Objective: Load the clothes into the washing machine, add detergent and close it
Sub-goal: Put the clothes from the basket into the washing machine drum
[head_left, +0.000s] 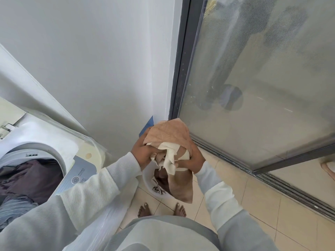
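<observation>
Cloth bundle [168, 142] clutched by left hand [143, 153] and right hand [192, 160] above basket [148, 180]; dangling end could be dropped short of washing machine [54, 158].

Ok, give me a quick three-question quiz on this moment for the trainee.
1. True or false: the left hand and right hand both grip the tan and cream cloth bundle.
2. The round white plastic basin stands: A) on a shelf, B) on the beige tiled floor, C) on a chair.
3. Is the white washing machine open or shut?
Key: 1 true; 2 B; 3 open.
</observation>
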Available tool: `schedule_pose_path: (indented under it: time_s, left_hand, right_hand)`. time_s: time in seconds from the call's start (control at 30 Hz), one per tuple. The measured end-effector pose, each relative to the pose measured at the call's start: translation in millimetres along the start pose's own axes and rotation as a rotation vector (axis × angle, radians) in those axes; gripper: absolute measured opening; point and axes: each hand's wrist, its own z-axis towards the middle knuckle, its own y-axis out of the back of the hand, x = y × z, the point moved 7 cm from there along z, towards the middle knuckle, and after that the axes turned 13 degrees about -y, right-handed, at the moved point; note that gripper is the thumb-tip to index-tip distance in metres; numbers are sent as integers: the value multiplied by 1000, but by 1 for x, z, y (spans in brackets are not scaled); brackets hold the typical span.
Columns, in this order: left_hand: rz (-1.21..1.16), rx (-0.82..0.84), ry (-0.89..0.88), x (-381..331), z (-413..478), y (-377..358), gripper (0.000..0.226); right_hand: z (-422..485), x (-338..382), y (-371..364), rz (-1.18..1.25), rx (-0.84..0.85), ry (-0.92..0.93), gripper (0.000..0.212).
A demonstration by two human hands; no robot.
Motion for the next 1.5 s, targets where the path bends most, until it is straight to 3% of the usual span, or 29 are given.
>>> schedule_pose_path:
  time_s: [0.13, 0.33, 0.47, 0.53, 0.6, 0.7, 0.87, 0.97, 1.1, 1.17, 1.23, 1.3, 1.4, 1.5]
  left_hand:
    - [155, 78, 35, -3, 5, -2, 90]
    - [546, 499, -84, -39, 19, -3, 114]
    - [1027, 555, -290, -40, 18, -10, 125]
    - [1214, 440, -302, -33, 18, -9, 116]
    - [1188, 270, -244, -30, 20, 1, 97]
    - [837, 81, -127, -25, 21, 21, 72]
    - [302, 23, -70, -20, 16, 21, 68]
    - [115, -2, -52, -11, 13, 13, 76]
    - [208, 124, -24, -9, 12, 5, 95]
    - [365, 292, -33, -16, 18, 5, 116]
    - [466, 436, -113, -28, 23, 6, 129]
    - [586, 495, -205, -40, 24, 2, 131]
    - [998, 482, -376, -42, 24, -6, 121]
    - [1210, 279, -266, -35, 27, 7, 85]
  right_hand:
    - [0, 2, 11, 103, -225, -37, 87]
    - [0, 26, 21, -96, -299, 29, 74]
    - [2, 44, 12, -434, -322, 65, 66]
    - [-1, 56, 4, -543, -304, 56, 67]
    - [-4, 62, 0, -558, -259, 37, 74]
    - [-11, 68, 6, -365, -164, 101, 85]
    - [-16, 44, 14, -158, -59, 81, 113]
    - [-12, 28, 4, 30, -64, 43, 99]
    - [-9, 29, 4, 217, -186, 42, 64]
    - [-6, 30, 9, 234, -213, 23, 63]
    - [-2, 34, 14, 63, -224, 12, 77]
    - [0, 42, 10, -110, -195, 18, 78]
    - [-3, 60, 3, -383, -262, 69, 86]
    - [-6, 66, -3, -383, -244, 79, 85]
